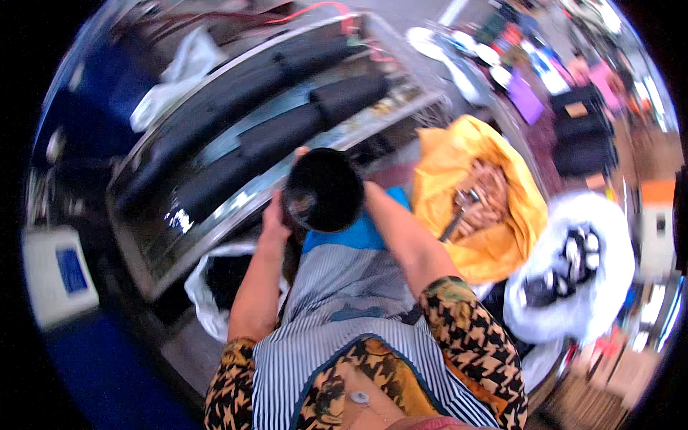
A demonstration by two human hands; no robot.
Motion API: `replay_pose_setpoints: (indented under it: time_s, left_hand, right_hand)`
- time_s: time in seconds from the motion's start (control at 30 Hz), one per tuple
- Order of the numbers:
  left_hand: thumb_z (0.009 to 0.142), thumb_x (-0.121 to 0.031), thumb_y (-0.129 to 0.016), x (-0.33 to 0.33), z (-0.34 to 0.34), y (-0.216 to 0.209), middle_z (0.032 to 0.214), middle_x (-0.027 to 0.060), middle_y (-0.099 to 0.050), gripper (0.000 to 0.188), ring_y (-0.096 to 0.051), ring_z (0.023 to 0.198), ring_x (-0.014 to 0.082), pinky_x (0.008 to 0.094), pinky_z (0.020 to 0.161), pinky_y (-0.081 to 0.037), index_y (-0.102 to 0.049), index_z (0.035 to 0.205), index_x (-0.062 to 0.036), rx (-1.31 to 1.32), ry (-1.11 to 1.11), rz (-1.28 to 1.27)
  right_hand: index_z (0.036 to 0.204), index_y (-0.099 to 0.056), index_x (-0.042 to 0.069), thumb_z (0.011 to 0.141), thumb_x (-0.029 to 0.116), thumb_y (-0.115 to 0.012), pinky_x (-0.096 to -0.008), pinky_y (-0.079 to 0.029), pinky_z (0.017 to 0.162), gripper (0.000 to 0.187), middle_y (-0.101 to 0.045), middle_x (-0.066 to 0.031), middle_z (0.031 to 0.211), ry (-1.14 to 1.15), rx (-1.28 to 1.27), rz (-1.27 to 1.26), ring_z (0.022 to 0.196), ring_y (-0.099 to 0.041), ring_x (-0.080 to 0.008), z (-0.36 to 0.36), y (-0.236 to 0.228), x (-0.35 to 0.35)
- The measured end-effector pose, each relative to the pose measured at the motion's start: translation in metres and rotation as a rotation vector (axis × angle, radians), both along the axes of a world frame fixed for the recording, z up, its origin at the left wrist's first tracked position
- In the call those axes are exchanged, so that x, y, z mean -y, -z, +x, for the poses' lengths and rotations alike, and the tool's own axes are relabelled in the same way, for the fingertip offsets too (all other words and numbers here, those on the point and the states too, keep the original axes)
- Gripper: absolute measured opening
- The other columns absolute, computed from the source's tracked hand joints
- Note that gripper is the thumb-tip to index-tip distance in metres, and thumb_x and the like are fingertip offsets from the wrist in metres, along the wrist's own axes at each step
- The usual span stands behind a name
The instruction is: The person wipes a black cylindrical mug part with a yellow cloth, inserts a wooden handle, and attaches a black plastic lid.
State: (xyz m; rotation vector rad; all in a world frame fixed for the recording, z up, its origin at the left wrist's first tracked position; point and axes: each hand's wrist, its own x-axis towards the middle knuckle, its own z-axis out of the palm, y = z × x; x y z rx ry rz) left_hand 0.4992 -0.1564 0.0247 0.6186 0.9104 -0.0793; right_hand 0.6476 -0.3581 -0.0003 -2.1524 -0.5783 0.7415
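Note:
A black cylinder (325,190) is held end-on in front of my apron, its round dark end facing up toward me. My left hand (276,218) grips its left side, with fingertips showing at the far edge. My right hand (370,192) holds it from the right; its fingers are hidden behind the cylinder. Just beyond lies a long metal-rimmed trough (161,276) with water in it. Two rows of similar black cylinders (279,132) lie in the trough, partly above the water.
On the right stands a yellow sack (437,186) of brownish pieces with a metal tool on top. Beside it is a white bag (530,315) holding black and white items. Another white bag (201,294) sits below the trough. A white plastic bag (190,68) lies at the trough's far side.

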Motion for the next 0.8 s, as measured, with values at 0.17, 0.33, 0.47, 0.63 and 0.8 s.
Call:
replay_pose_setpoints:
  time_s: [0.17,0.33,0.47,0.63,0.8]
  left_hand:
    - [0.100,-0.044,-0.047,-0.014,-0.031,-0.079,0.120,0.0125,-0.063,0.049,-0.062,0.106,0.0292,0.0408,0.092,-0.049,-0.057,0.123,-0.0013,0.094,0.058,0.300]
    - [0.103,-0.025,-0.044,0.007,-0.078,-0.153,0.133,0.0128,-0.048,0.036,-0.050,0.119,0.0237,0.0377,0.104,-0.038,-0.045,0.131,-0.0032,0.277,0.230,0.711]
    - [0.094,-0.005,-0.048,0.061,-0.103,-0.177,0.150,0.0139,-0.032,0.065,-0.038,0.133,0.0269,0.0389,0.112,-0.028,-0.020,0.152,-0.0104,0.518,0.400,0.800]
    - [0.081,0.002,-0.058,0.042,-0.136,-0.208,0.133,0.0141,-0.049,0.091,-0.051,0.120,0.0246,0.0343,0.102,-0.040,-0.012,0.156,-0.0239,0.381,0.827,0.865]
    - [0.067,-0.005,-0.074,0.060,-0.130,-0.233,0.126,0.0116,-0.050,0.075,-0.050,0.120,0.0293,0.0368,0.099,-0.039,-0.047,0.136,-0.0128,0.704,0.807,1.426]
  right_hand:
    - [0.110,-0.065,0.006,0.094,0.013,-0.055,-0.0307,-0.045,0.094,0.020,-0.066,-0.0046,0.109,0.308,-0.060,0.492,0.102,-0.059,-0.0150,-0.006,-0.069,0.043]
    - [0.104,-0.064,0.006,0.087,0.022,-0.065,-0.0365,-0.046,0.090,0.023,-0.063,-0.0121,0.106,0.791,0.473,0.112,0.104,-0.059,-0.0252,-0.068,-0.208,0.240]
    - [0.113,-0.063,0.011,0.084,0.023,-0.068,-0.0434,-0.047,0.093,0.031,-0.057,-0.0120,0.119,0.969,0.819,-0.470,0.107,-0.057,-0.0331,-0.136,-0.205,0.359]
    - [0.107,-0.062,0.011,0.084,0.019,-0.064,-0.0456,-0.052,0.085,0.024,-0.057,-0.0115,0.111,1.235,0.584,-1.087,0.106,-0.060,-0.0321,-0.195,-0.231,0.456]
    - [0.107,-0.065,0.016,0.093,0.020,-0.049,-0.0446,-0.056,0.074,0.021,-0.061,-0.0079,0.107,1.012,0.464,-1.404,0.091,-0.067,-0.0299,-0.221,-0.203,0.579]
